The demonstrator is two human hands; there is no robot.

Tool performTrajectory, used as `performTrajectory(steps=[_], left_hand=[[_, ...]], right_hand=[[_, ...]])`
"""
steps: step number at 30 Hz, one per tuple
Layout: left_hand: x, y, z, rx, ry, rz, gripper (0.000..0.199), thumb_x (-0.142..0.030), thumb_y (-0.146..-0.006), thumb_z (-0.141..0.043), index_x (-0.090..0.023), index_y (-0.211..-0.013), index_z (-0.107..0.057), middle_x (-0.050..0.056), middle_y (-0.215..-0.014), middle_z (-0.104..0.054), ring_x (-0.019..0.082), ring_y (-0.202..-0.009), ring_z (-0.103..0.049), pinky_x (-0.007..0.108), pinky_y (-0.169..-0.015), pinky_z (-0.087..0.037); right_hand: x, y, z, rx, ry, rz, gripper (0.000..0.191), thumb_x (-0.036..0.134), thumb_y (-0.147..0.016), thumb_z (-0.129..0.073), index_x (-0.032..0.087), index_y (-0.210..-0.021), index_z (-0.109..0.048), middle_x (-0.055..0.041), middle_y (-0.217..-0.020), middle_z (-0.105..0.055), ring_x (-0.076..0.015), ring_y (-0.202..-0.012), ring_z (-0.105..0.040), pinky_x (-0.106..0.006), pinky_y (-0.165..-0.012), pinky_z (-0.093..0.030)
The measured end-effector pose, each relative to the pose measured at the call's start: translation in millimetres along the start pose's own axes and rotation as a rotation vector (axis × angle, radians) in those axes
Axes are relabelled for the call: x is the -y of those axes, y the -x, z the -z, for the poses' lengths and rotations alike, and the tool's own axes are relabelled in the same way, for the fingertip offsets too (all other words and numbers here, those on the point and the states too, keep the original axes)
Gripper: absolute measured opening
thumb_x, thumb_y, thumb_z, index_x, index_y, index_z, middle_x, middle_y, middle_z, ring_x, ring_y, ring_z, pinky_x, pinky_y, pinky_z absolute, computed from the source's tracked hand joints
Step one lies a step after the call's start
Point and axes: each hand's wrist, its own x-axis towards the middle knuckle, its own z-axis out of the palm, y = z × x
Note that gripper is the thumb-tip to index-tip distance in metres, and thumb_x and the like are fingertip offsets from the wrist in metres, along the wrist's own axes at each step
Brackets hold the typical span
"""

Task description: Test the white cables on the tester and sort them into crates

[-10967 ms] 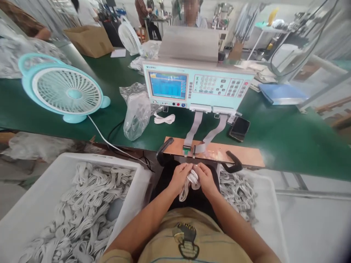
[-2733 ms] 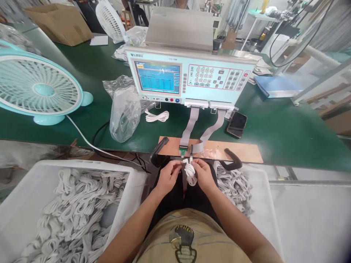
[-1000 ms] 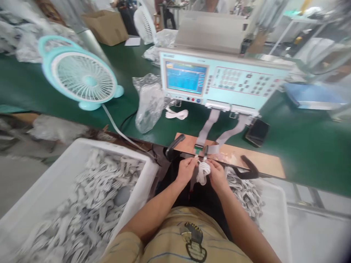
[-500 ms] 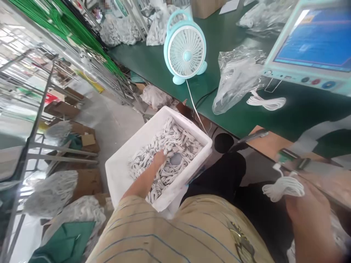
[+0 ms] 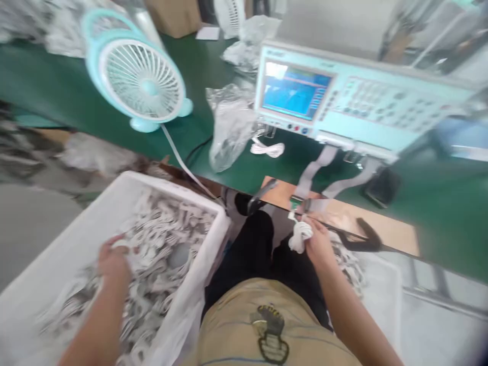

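In the head view my left hand (image 5: 114,259) is low over a white bin full of coiled white cables (image 5: 152,254). Its fingers are curled and smeared by motion, so whether a coil is between them is unclear. My right hand (image 5: 318,239) grips a bundled white cable (image 5: 300,236) at the bench's front edge. A white plug end of that bundle reaches up to a small green connector board (image 5: 295,202); whether it is seated cannot be made out. Grey ribbon cables (image 5: 318,168) run from this spot to a pale-blue tester (image 5: 373,107) with a lit blue screen.
The white bin's rim (image 5: 223,223) stands left of my legs. A light-blue fan (image 5: 143,81) sits on the green bench (image 5: 183,147). Beside the tester lie a plastic bag (image 5: 231,127) and another coiled cable (image 5: 267,148). More white cables (image 5: 348,264) lie right of my right forearm.
The view has turned right, bringing the whole tester into sight. My right hand with its cable bundle is at the connector board; my left hand remains in the bin.
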Motion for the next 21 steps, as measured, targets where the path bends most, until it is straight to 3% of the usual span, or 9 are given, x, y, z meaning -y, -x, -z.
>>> performTrajectory(steps=[2, 4, 7, 9, 11, 13, 15, 18, 21], left_hand=[[-34, -7, -8.0, -0.043, 0.340, 0.075, 0.032, -0.051, -0.069, -0.048, -0.033, -0.096, -0.051, -0.009, -0.040, -0.046, 0.016, -0.039, -0.046, 0.030, -0.043, -0.039], [-76, 7, -31.4, 0.116, 0.533, 0.060, 0.029, -0.050, -0.072, -0.050, -0.031, -0.092, -0.056, -0.007, -0.045, -0.052, 0.015, -0.042, -0.049, 0.027, -0.041, -0.039], [-142, 53, -95.1, 0.524, 0.436, -0.045, 0.029, -0.046, -0.069, -0.060, -0.023, -0.087, -0.063, -0.004, -0.046, -0.052, 0.013, -0.042, -0.049, 0.023, -0.040, -0.036], [-178, 82, -146.9, 0.748, 0.378, 0.007, 0.031, -0.048, -0.070, -0.059, -0.020, -0.082, -0.063, -0.004, -0.043, -0.047, 0.011, -0.038, -0.046, 0.021, -0.038, -0.034], [-203, 101, -192.5, 0.883, 0.441, 0.064, 0.036, -0.052, -0.070, -0.057, -0.017, -0.078, -0.062, -0.006, -0.039, -0.043, 0.010, -0.033, -0.042, 0.020, -0.034, -0.030], [-217, 112, -223.4, 0.947, 0.537, 0.110, 0.037, -0.053, -0.070, -0.056, -0.016, -0.074, -0.060, -0.006, -0.039, -0.042, 0.008, -0.031, -0.040, 0.019, -0.032, -0.028], [-221, 118, -238.1, 0.942, 0.620, 0.142, 0.034, -0.049, -0.069, -0.059, -0.016, -0.069, -0.057, -0.006, -0.040, -0.043, 0.008, -0.030, -0.039, 0.019, -0.031, -0.028], [-217, 128, -239.2, 0.893, 0.700, 0.186, 0.028, -0.042, -0.068, -0.062, -0.015, -0.063, -0.053, -0.006, -0.042, -0.044, 0.006, -0.031, -0.038, 0.019, -0.031, -0.028], [-208, 138, -229.6, 0.959, 0.800, 0.310, 0.030, -0.044, -0.068, -0.063, -0.017, -0.068, -0.051, -0.007, -0.047, -0.044, 0.007, -0.033, -0.040, 0.019, -0.033, -0.032]], right_hand=[[0, -2, 1, 0.000, -0.021, -0.014, 0.025, 0.040, -0.060, -0.073, 0.017, -0.072, -0.069, -0.0016, -0.063, -0.063, -0.0128, -0.053, -0.052, -0.026, -0.050, -0.039], [0, -1, 1, 0.001, -0.051, -0.019, 0.026, 0.041, -0.060, -0.074, 0.017, -0.071, -0.069, -0.0010, -0.060, -0.062, -0.0120, -0.051, -0.050, -0.025, -0.048, -0.038], [1, 3, 1, 0.027, -0.116, -0.018, 0.027, 0.040, -0.060, -0.074, 0.016, -0.072, -0.069, -0.0004, -0.059, -0.061, -0.0111, -0.049, -0.049, -0.024, -0.047, -0.036], [2, 4, 1, 0.044, -0.155, -0.019, 0.027, 0.040, -0.059, -0.075, 0.016, -0.071, -0.068, 0.0001, -0.058, -0.060, -0.0107, -0.048, -0.048, -0.024, -0.047, -0.036], [2, 3, 1, 0.054, -0.171, -0.024, 0.027, 0.040, -0.059, -0.075, 0.016, -0.070, -0.067, 0.0003, -0.058, -0.060, -0.0109, -0.049, -0.048, -0.025, -0.048, -0.036], [2, 3, -1, 0.059, -0.171, -0.014, 0.026, 0.039, -0.060, -0.074, 0.016, -0.068, -0.066, 0.0006, -0.057, -0.060, -0.0109, -0.048, -0.048, -0.025, -0.049, -0.036], [0, 5, -5, 0.053, -0.166, 0.005, 0.025, 0.039, -0.061, -0.073, 0.016, -0.063, -0.061, 0.0023, -0.053, -0.057, -0.0100, -0.046, -0.046, -0.024, -0.047, -0.035], [-1, 12, -7, 0.072, -0.137, 0.013, 0.029, 0.040, -0.063, -0.070, 0.018, -0.056, -0.052, 0.0052, -0.046, -0.050, -0.0086, -0.041, -0.040, -0.023, -0.043, -0.031], [8, 21, 16, 0.156, -0.025, 0.013, 0.028, 0.041, -0.067, -0.064, 0.019, -0.058, -0.048, 0.0058, -0.048, -0.048, -0.0080, -0.042, -0.038, -0.022, -0.043, -0.029]])
